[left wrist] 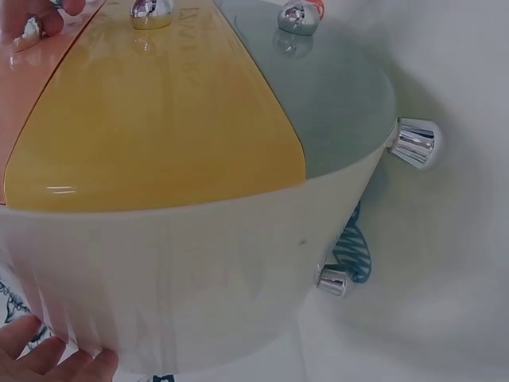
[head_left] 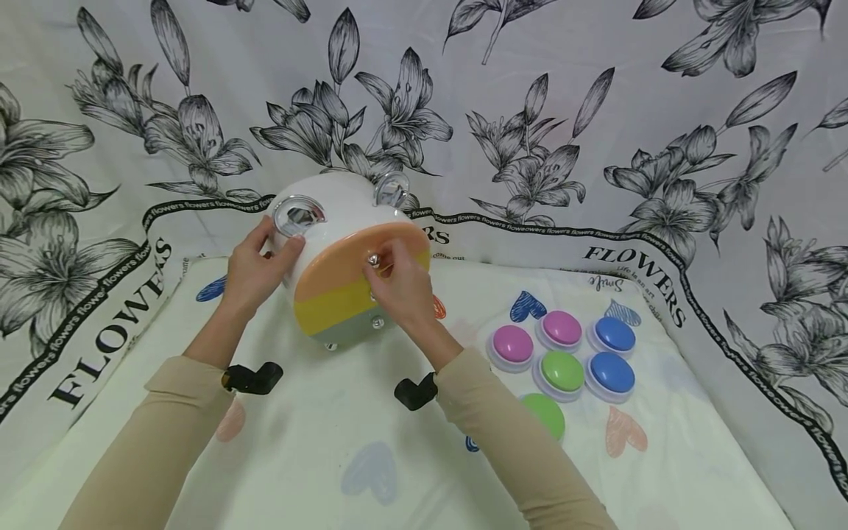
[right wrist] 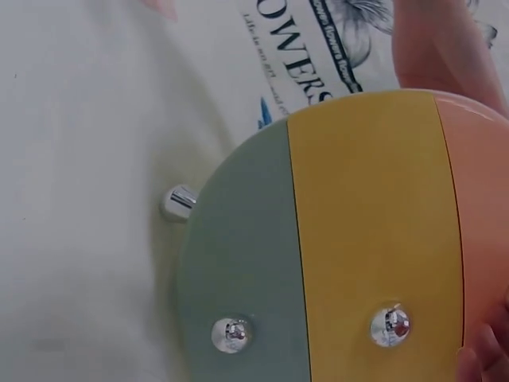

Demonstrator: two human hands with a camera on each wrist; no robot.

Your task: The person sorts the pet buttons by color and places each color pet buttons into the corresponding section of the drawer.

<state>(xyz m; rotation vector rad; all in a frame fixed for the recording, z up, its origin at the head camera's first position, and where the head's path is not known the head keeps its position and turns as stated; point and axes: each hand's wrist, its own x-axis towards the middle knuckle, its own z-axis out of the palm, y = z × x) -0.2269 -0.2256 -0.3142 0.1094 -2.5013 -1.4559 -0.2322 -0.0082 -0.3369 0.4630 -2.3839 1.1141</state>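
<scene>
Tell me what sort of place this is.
Probably an improvised indoor workspace: a flower-print cloth hangs behind, a heart-print sheet lies spread in front, and a striped box is being handled there.

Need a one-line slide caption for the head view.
Left hand holds a tilted white case while the right hand pinches the silver knob on its orange panel.

Two hands [head_left: 403,285], one cabinet [head_left: 338,266], six discs [head_left: 562,370]

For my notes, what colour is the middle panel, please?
The middle panel is yellow, clearest in the left wrist view.
</scene>
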